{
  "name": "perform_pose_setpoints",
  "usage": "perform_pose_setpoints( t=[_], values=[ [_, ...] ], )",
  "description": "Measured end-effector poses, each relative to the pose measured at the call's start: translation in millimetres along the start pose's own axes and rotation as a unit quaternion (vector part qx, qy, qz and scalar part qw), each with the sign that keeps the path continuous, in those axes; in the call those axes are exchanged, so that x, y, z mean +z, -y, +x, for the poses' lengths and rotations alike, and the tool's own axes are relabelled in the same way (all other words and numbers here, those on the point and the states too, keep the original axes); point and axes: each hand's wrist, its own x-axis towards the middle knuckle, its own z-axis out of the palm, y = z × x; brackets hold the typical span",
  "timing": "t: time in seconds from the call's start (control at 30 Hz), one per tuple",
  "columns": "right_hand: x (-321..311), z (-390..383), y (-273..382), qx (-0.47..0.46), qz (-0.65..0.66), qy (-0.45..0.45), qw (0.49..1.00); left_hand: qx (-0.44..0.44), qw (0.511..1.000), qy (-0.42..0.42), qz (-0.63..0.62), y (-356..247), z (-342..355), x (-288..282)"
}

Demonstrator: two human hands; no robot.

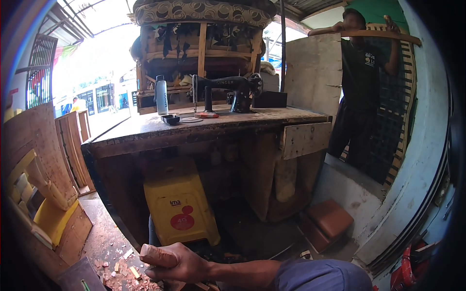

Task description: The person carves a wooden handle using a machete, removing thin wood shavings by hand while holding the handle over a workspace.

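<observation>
At the bottom centre, my right hand (187, 264) comes in from the right with its fingers wrapped round a short brown wooden piece (155, 256), perhaps a tool handle, held above a floor strewn with shavings. My left hand is not visible. Ahead stands a worn wooden table (119, 136) carrying a black sewing machine (228, 85), a water bottle (161, 96), a small black dish (170, 119) and an orange-handled tool (206, 115). Under it, a yellow plastic stool (179, 194) leans.
Another person (361, 92) stands at the right behind a plywood board (310, 72), hands on a wooden strip. Upholstered furniture frames (204, 31) are stacked behind the table. A wooden chair frame with yellow foam (56, 208) stands left; a brown cushioned block (325, 223) lies right.
</observation>
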Motion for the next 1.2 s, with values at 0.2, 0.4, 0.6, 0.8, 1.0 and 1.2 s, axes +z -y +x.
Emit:
perform_pose_setpoints(
  t=[0.2, 0.4, 0.6, 0.8, 1.0, 1.2],
  values=[
    [13, -7, 8, -0.068, -0.039, 0.019, 0.997, -0.041, 0.974, 0.003, 0.224, 18, 30, 34],
    [-23, 2, 9, -0.059, -0.072, 0.019, 0.995, -0.09, 0.952, -0.011, 0.293, 106, 21, 50],
    [-38, -8, -17, 0.007, 0.139, -0.094, 0.986, -0.095, 0.933, -0.114, 0.328, 191, -71, 101],
    [-48, -3, -30, 0.044, 0.117, -0.087, 0.988, -0.156, 0.906, -0.189, 0.346, 174, -98, 144],
    [-48, 5, -44, 0.026, 0.116, -0.027, 0.993, -0.243, 0.886, -0.249, 0.308, 149, -48, 165],
    [-15, 24, -57, 0.135, 0.157, 0.138, 0.969, -0.259, 0.914, -0.197, 0.242, 153, -39, 150]
  ],
)
